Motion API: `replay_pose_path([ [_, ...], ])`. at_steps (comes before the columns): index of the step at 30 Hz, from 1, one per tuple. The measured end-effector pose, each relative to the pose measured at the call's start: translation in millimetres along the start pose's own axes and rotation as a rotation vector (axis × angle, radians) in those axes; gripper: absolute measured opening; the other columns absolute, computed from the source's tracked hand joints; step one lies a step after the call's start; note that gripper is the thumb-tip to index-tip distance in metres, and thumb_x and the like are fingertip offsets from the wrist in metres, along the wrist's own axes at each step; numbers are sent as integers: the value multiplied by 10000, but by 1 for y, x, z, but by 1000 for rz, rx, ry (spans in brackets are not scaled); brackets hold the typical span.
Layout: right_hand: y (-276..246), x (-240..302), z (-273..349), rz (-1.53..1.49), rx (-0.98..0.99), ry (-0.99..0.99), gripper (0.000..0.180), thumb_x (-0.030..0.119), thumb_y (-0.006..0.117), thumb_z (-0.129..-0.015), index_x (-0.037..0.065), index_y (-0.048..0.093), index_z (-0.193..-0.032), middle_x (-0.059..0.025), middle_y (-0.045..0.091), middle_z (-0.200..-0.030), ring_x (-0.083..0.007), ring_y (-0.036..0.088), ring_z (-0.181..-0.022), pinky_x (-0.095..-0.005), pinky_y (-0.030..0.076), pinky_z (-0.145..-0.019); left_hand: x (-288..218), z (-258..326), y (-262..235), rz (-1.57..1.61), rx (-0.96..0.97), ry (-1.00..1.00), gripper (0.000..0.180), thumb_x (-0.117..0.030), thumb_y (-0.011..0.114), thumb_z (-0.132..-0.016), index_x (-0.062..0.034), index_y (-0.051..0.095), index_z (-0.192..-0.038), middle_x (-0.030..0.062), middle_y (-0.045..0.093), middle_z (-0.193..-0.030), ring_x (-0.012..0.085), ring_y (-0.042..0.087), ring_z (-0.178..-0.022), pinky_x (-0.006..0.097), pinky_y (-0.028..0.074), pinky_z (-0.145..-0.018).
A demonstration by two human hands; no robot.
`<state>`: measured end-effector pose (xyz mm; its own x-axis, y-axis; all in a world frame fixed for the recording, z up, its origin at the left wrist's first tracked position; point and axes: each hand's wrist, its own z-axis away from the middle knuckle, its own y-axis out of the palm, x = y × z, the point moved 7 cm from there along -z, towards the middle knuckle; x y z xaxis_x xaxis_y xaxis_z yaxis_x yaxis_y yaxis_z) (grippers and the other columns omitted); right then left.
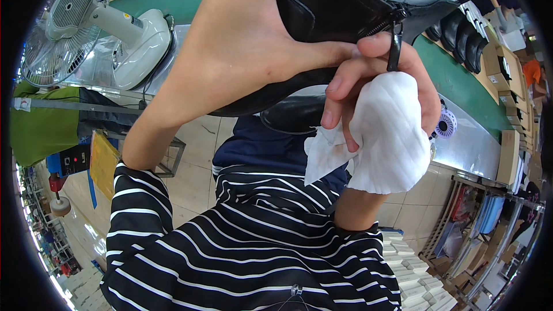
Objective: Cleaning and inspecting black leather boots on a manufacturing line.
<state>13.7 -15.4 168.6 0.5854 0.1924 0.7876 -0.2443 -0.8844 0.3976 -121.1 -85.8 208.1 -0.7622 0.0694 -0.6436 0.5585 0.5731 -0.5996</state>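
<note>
Up close, my left hand (242,40) grips a black leather boot (322,6) with a white inner lining and a side zipper. My right hand (423,86) is curled around a crumpled white cloth (386,132), which drapes over the palm and fingers. Its fingertips touch the boot beside the dangling black zipper pull (396,43). Beneath the hands shows a glossy black rounded shoe part (296,114); I cannot tell whether it belongs to the same boot.
A pale desk fan (138,40) stands on the bench at left. Black boots (461,37) line the green bench top (432,60) at right. A small purple fan (445,123) sits near the bench's right side. A metal rack (461,224) stands lower right.
</note>
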Motion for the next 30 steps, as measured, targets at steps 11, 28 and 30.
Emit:
replay_pose_path([
  [11, -2, 0, -2, 103, -70, -65, 424, 228, 638, -962, -126, 475, -1130, -322, 629, -874, -260, 651, -555, -233, 488, -417, -5, 1, -2, -9, -37, -24, 469, -91, 884, -653, 31, 650, -1041, 100, 727, -947, 163, 708, -863, 277, 558, -792],
  [28, 2, 0, 0, -94, -122, 88, 399, 207, 658, -945, -118, 494, -1108, -364, 591, -910, -329, 678, -690, -272, 554, -464, -6, 0, 2, -20, -61, -46, 476, -106, 910, -631, 40, 671, -1017, 98, 731, -947, 157, 708, -858, 274, 557, -784],
  [30, -5, -3, 1, -76, -33, 54, 401, 211, 656, -948, -120, 497, -1108, -357, 596, -912, -324, 676, -676, -265, 546, -457, -9, 3, -2, -50, -119, 28, 468, -125, 918, -636, 35, 680, -1006, 99, 734, -938, 159, 712, -847, 279, 563, -784],
])
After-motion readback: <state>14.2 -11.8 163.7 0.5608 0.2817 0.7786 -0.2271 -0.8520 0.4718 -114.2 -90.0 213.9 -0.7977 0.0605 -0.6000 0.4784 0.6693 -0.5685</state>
